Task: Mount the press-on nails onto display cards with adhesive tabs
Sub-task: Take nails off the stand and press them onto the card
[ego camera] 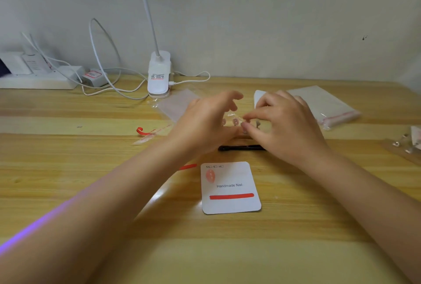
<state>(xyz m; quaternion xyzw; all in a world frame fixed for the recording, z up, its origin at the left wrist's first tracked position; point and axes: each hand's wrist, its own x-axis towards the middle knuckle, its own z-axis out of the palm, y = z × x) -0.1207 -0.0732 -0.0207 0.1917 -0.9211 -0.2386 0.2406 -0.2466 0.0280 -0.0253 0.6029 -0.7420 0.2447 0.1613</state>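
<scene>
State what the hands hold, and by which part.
Both the left hand and the right hand pinch a clear strip of pink nails; the exact hold is blurred.

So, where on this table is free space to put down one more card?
Bare wood lies left of the display card, under the left forearm, and along the near edge. Right of the card is also bare. It is crowded behind it: both hands, the black tool, clear bags, lamp base.

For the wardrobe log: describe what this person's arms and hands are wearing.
Nothing worn shows. Both forearms are bare as far up as the frame reaches, with no sleeves. The left hand and right hand have no gloves, and no rings, watch or bracelets are visible. A violet streak of light crosses the left forearm.
</scene>
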